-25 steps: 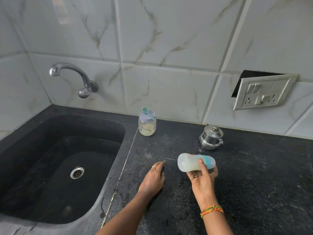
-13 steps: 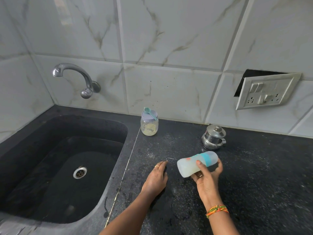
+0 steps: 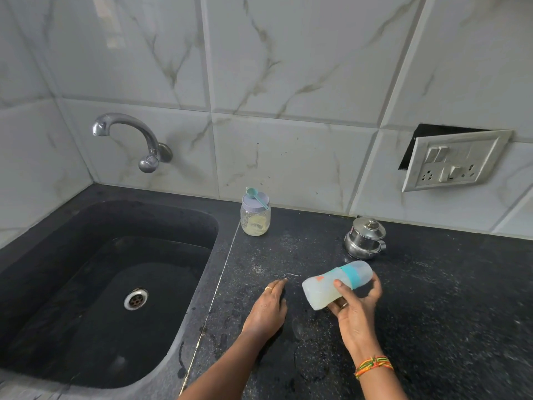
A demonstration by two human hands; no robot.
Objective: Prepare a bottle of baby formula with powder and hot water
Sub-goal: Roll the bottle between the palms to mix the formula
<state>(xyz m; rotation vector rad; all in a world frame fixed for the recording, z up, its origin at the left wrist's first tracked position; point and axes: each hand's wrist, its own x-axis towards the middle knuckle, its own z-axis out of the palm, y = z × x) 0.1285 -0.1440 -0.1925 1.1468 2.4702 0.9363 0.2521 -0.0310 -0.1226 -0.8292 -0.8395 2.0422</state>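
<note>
My right hand [image 3: 356, 308] grips a capped baby bottle [image 3: 334, 284] with a teal collar, held almost on its side above the black counter, cap end up and to the right, pale cloudy liquid inside. My left hand [image 3: 268, 307] lies flat on the counter just left of the bottle, fingers together, holding nothing. A clear powder jar [image 3: 255, 217] with a lilac lid stands at the back by the wall. A teal scoop [image 3: 255, 197] rests across its lid. A small lidded steel pot [image 3: 364, 238] stands behind the bottle.
A deep black sink [image 3: 95, 284] with a steel drain fills the left, under a chrome wall tap [image 3: 135, 140]. The speckled black counter [image 3: 447, 298] stretches right. A loose switch and socket plate [image 3: 454, 160] hangs on the tiled wall at the right.
The bottle in my right hand has tilted from level to cap-end raised, and shifted slightly right. My left hand has stayed flat on the counter.
</note>
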